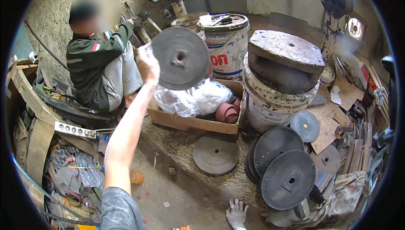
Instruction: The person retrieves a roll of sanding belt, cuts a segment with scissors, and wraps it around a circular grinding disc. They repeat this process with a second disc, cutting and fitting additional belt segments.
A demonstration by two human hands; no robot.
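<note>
My left hand is stretched far forward, its fingers closed on the rim of a dark round disc with a hole at its centre. The disc is held up in front of a white bucket, above a cardboard box. Low in the picture, my right hand rests palm down with fingers spread, holding nothing. Nearest to it, on the right, several black discs lean on one another. A grey disc lies flat in front of the box.
A cardboard box holds plastic bags and a reddish-brown roll. Behind stand a white bucket and another bucket bearing a worn slab. A person squats at left, near a power strip. Scrap lies on both sides.
</note>
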